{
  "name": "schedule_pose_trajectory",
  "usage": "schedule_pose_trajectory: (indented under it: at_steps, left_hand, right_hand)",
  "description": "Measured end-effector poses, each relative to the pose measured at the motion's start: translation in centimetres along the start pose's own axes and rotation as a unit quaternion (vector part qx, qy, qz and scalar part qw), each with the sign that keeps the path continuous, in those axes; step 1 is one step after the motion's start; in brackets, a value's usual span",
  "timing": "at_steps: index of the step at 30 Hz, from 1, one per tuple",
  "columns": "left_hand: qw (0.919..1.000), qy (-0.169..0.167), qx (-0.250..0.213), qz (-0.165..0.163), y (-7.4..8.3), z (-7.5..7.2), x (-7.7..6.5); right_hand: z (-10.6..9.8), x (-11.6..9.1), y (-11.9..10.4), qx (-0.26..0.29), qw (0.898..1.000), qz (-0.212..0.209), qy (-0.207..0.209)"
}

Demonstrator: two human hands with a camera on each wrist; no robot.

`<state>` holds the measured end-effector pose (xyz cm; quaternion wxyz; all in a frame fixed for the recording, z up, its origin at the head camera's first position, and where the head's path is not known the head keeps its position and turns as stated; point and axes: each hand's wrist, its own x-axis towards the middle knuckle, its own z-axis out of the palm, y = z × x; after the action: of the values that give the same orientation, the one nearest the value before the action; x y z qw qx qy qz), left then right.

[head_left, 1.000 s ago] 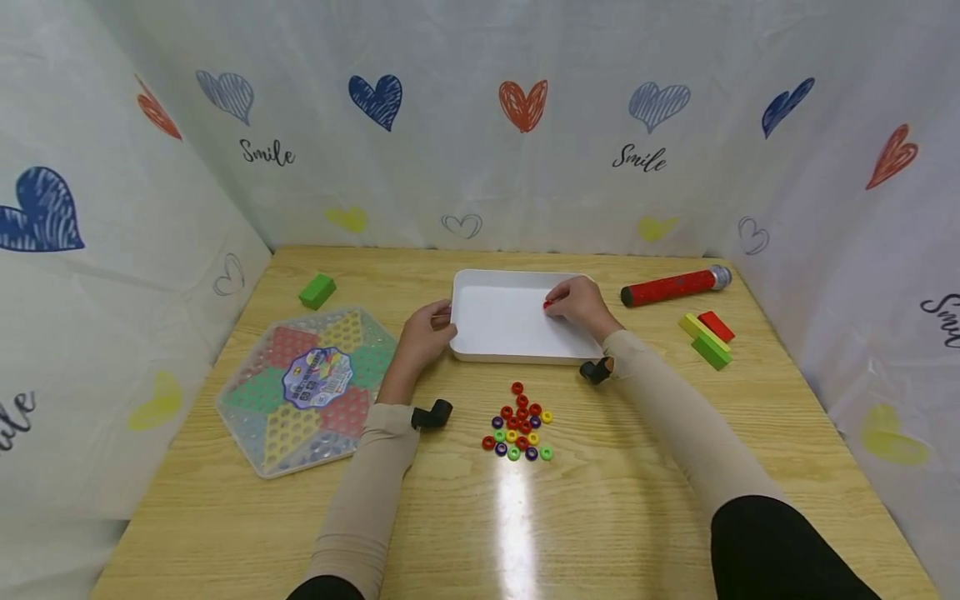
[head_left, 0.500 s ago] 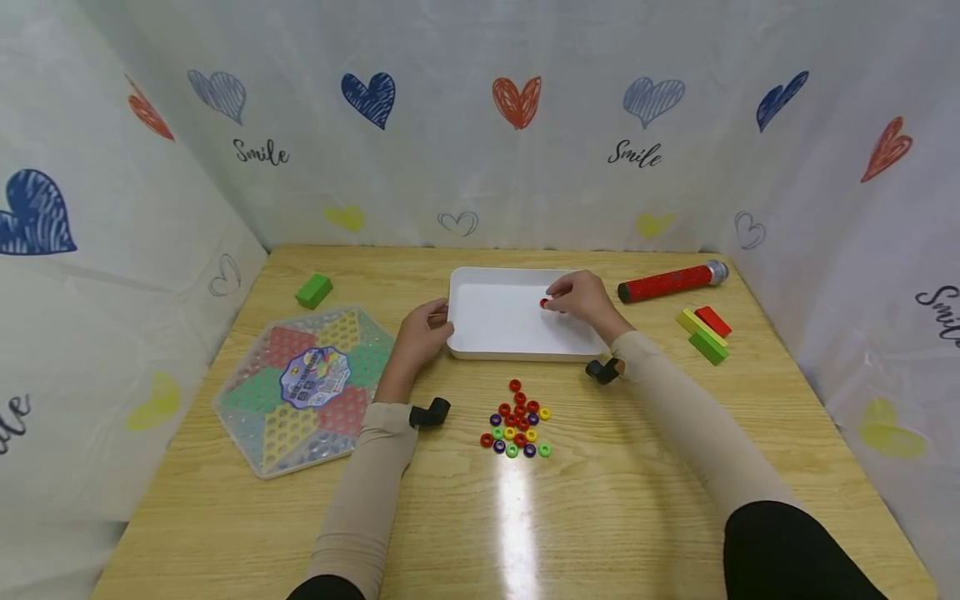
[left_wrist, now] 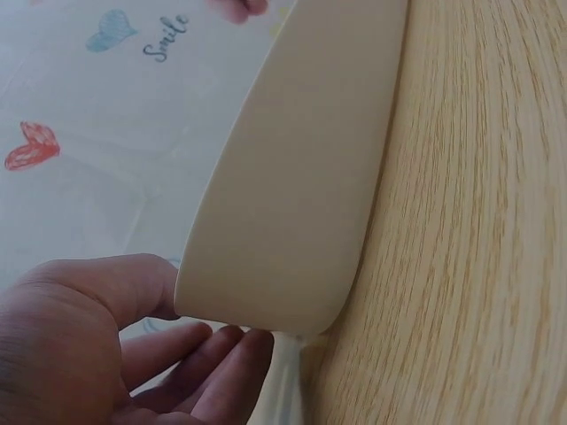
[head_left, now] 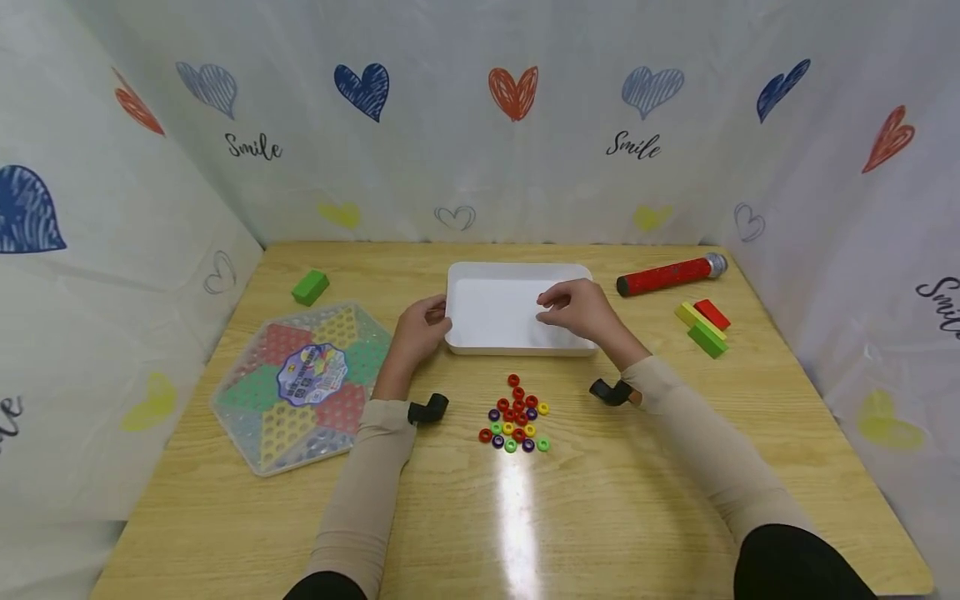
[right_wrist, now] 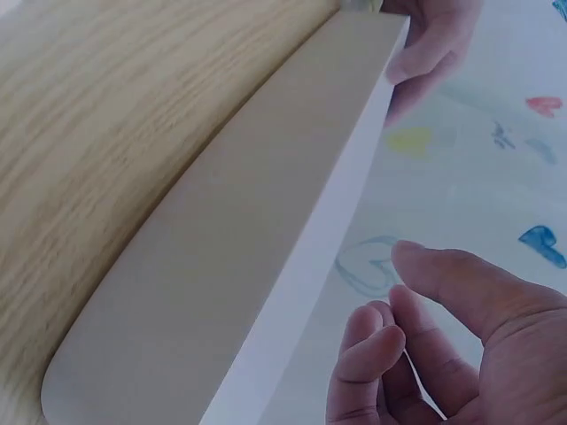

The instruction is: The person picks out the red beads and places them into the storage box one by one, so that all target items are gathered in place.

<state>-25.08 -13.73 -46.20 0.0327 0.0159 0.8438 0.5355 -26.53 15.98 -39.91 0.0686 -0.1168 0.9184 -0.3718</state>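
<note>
A white rectangular tray [head_left: 487, 310] lies on the wooden table in the head view. My left hand [head_left: 418, 332] holds it at its left end, the thumb [left_wrist: 146, 288] by the rim and the fingers against the end wall. Over the right part of the tray hovers my right hand [head_left: 581, 313], thumb and fingertips apart and nothing between them. In the right wrist view, this hand [right_wrist: 443, 345] appears above the rim, while the tray's front wall [right_wrist: 213, 212] hides its inside. Nearer the person lies a cluster of red, yellow, green and purple ring beads [head_left: 517, 417].
A hexagonal Chinese checkers board [head_left: 307, 383] lies to the left, with a green block [head_left: 311, 287] behind it. On the right are a red tube-shaped object with a silvery end [head_left: 667, 276] and yellow, red and green blocks [head_left: 707, 340].
My right hand has let go of the small red bead it pinched over the tray, and its fingers have spread. The bead is no longer visible. My left hand stays at the tray's end.
</note>
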Motion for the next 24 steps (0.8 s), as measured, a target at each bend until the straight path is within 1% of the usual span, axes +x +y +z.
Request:
schedule_pose_trajectory:
  at_steps: [7, 11, 14, 20, 24]
  left_hand:
    - [1.0000, -0.001, -0.003, -0.002, 0.1, 0.0, 0.0]
    - [1.0000, 0.003, 0.008, -0.005, 0.2, -0.1, 0.1]
    - [0.9999, 0.008, 0.011, -0.007, 0.3, -0.2, 0.2]
    - [0.9999, 0.007, 0.002, -0.010, 0.3, -0.2, 0.2]
    - [0.9999, 0.004, -0.002, -0.011, 0.4, -0.1, 0.0]
  right_hand:
    - [0.9, -2.1, -0.9, -0.011, 0.999, -0.036, -0.018]
    - [1.6, -3.6, -1.2, -0.001, 0.998, -0.053, -0.026]
    - [2.1, -4.5, -1.1, 0.011, 0.998, -0.053, -0.034]
    - [3.1, -5.9, -0.8, 0.031, 0.997, -0.048, -0.051]
    - [3.9, -6.8, -0.3, 0.033, 0.997, -0.044, -0.059]
